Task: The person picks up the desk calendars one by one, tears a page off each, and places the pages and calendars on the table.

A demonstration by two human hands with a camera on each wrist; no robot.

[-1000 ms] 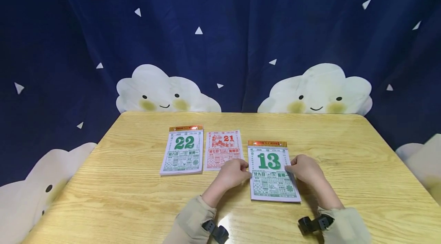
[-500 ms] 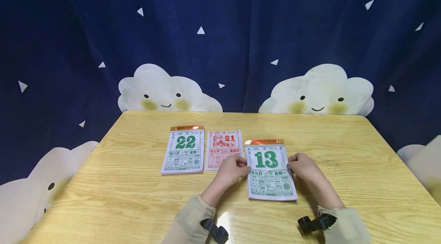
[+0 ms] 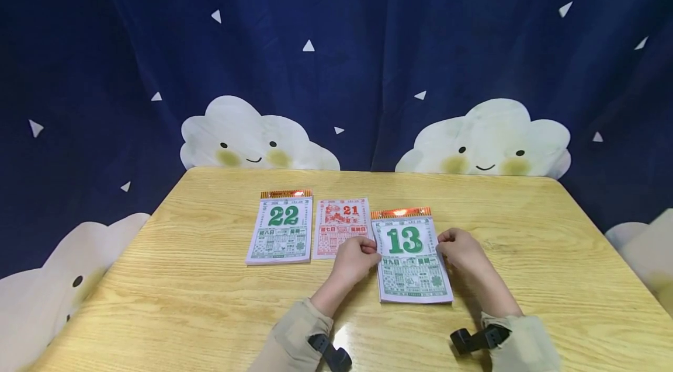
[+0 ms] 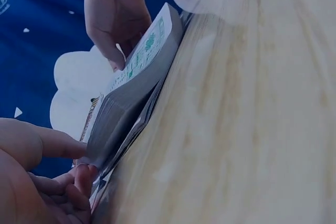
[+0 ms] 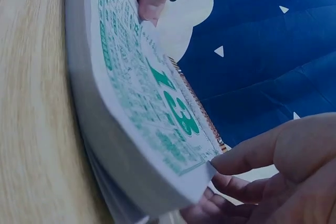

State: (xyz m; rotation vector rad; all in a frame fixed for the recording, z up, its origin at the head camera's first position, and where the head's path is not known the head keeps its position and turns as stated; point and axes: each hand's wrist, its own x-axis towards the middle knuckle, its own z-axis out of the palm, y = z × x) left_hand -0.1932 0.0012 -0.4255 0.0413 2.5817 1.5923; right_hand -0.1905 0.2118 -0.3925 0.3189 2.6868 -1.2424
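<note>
A thick tear-off calendar (image 3: 412, 273) with a green 13 and a shiny red-and-gold top strip lies between both hands. My left hand (image 3: 355, 261) pinches its left edge near mid-height; in the left wrist view, the left thumb and fingers (image 4: 63, 142) meet at the pages' edge. On the opposite edge my right hand (image 3: 464, 252) pinches the pad, its thumb (image 5: 247, 153) on top and fingers curled below in the right wrist view. The pad's sides rise a little there. Just left lies a loose red sheet (image 3: 336, 235) numbered 21, its lower right corner hidden behind the left hand.
Another tear-off calendar (image 3: 281, 229) with a green 22 lies left of the red sheet. All rest on a wooden table (image 3: 184, 302). Behind it hangs a dark blue curtain (image 3: 357, 56) with white clouds and triangles. Each wrist wears a black camera strap.
The calendar numbered 13 has shifted slightly left and away from me, its top strip now close against the red sheet's right edge. Both hands keep hold of its sides.
</note>
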